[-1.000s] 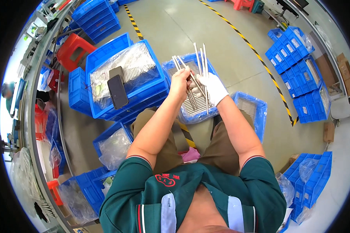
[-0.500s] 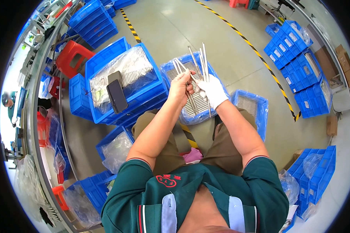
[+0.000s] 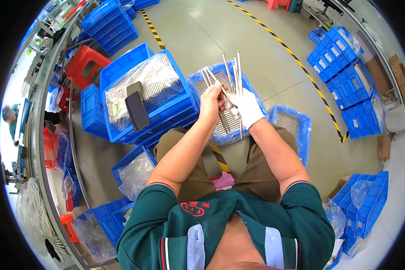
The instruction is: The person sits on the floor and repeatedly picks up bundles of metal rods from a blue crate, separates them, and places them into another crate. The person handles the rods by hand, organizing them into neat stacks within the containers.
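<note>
Slim silvery metal rods fan out from both my hands above a blue plastic-lined bin [image 3: 195, 80] of similar rods. My bare left hand [image 3: 210, 102] is closed round several metal rods [image 3: 208, 77], whose tops point up and away. My right hand [image 3: 247, 108], in a white glove, grips another bunch of metal rods [image 3: 239, 69], one of them reaching down below the palm. The hands nearly meet at the fingertips, and some of the rods cross there. Which fingers press on which rod is partly hidden.
At left, a large blue crate [image 3: 181, 96] holds bagged rods, with a dark phone [image 3: 137, 110] lying on top. A smaller lined bin [image 3: 307, 135] of rods sits right of my knee. Beyond are a red stool [image 3: 83, 67] and blue bins [image 3: 362, 119] stacked at right.
Both hands and their rods have shifted very slightly in the picture, and the whole view has moved a little too. The grips look the same.
</note>
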Motion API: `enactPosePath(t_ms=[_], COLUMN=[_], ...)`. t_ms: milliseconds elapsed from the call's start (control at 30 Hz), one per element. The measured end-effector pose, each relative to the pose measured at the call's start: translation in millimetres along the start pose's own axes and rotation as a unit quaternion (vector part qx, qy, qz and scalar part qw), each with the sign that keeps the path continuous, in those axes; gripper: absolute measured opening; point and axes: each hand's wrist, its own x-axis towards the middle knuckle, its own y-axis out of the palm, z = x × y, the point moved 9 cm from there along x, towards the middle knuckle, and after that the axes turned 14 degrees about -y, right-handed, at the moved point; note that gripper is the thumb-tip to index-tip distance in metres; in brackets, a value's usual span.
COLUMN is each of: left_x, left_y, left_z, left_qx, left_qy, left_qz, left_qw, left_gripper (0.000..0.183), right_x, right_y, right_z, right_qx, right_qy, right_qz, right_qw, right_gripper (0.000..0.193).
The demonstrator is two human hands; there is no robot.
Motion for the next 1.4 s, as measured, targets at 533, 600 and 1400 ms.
enactPosePath(t_ms=[533,600,1400], left_x=[-3.7,-3.4,-7.5], left_y=[22.9,26.0,33.2], left_z=[26.2,32.9,36.5], left_qx=[0.079,0.110,-0.046], left_qy=[-0.131,-0.134,-0.237], left_qz=[0.125,0.127,0.314], left_qw=[0.980,0.977,0.918], left_gripper=[0.022,0.025,0.030], right_x=[43.4,47.0,44.8], right_y=[-38.1,-40.6,-26.5], right_z=[20.8,11.6,1.4], right_qx=[-0.020,-0.033,-0.137], right_qy=[0.015,0.019,0.029], right_qz=[0.011,-0.014,-0.009], right_qw=[1.000,0.999,0.990], right_gripper=[0.015,0.013,0.028])
